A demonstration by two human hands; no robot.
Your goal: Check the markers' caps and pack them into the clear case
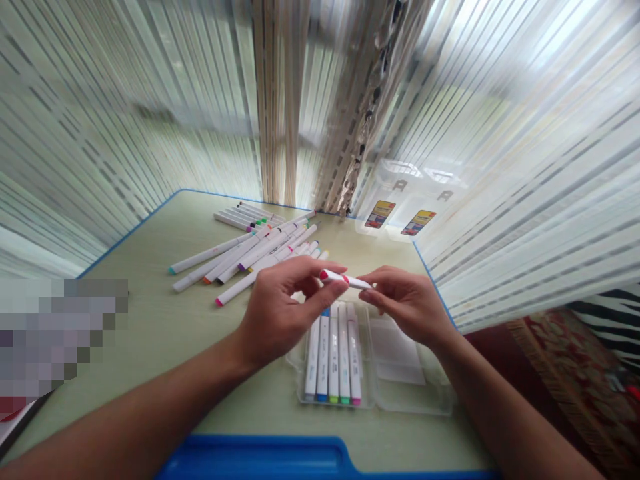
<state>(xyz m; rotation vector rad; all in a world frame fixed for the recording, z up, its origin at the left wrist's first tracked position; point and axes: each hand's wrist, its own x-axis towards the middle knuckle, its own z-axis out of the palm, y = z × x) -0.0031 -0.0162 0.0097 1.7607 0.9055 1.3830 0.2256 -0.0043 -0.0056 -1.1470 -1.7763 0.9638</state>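
Note:
Between my two hands is a white marker [358, 283] with a red end and a red band, held nearly level above an open clear plastic case [373, 393]. My left hand [280, 310] pinches its red end between thumb and fingers. At the other end, the fingers of my right hand [407, 297] close on the white barrel. Under my hands, several white markers [333, 360] lie side by side in the case's left half, with grey, blue, lime, green and pink ends toward me. A loose pile of markers [255, 250] lies beyond my left hand.
Two clear cases with yellow labels [383, 215] stand at the table's back right, by the striped curtain [280, 100]. A blue tray edge [260, 457] runs along the front of the green table [150, 320]. A blurred-out object [45, 340] is at the left.

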